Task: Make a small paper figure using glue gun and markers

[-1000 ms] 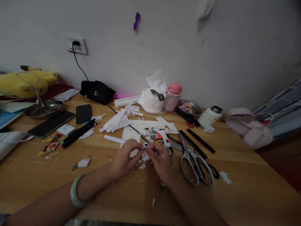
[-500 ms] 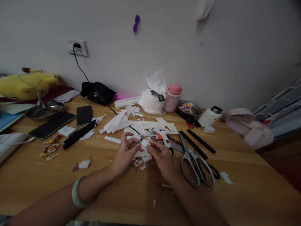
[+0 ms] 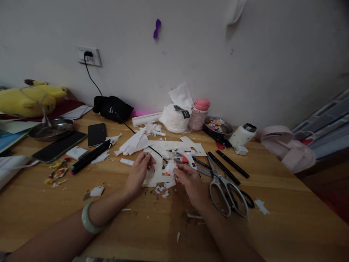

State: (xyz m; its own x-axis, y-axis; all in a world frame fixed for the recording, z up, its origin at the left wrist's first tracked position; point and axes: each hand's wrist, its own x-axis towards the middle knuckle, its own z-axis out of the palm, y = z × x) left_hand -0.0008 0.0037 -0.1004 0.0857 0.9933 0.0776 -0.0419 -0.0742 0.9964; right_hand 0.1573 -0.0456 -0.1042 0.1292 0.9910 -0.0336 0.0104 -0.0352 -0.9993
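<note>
Clock directions are centred on the piece held, with twelve toward the wall. The right hand (image 3: 192, 182) pinches a small white piece (image 3: 171, 167) between thumb and fingertips, raised above a cut paper sheet (image 3: 149, 180); the piece's exact form is too small to tell. At nine o'clock, the left hand (image 3: 138, 170) hangs apart from it, fingers curled inward; whether they grip a scrap cannot be told. Half a second ago both hands met on the piece; now the left has drawn away, so the right alone bears it and the left is free of it. Just beside the right fingertips, at about two o'clock, lies a white-and-orange glue gun (image 3: 192, 162) with a red light showing. Small paper scraps (image 3: 165, 194) lie at six o'clock. Farther out, large scissors (image 3: 217, 178) rest at four, a black marker (image 3: 233, 164) at three, crumpled white tissue (image 3: 135, 142) at ten, and a pink-lidded jar (image 3: 200, 114) at one, near the wall.
</note>
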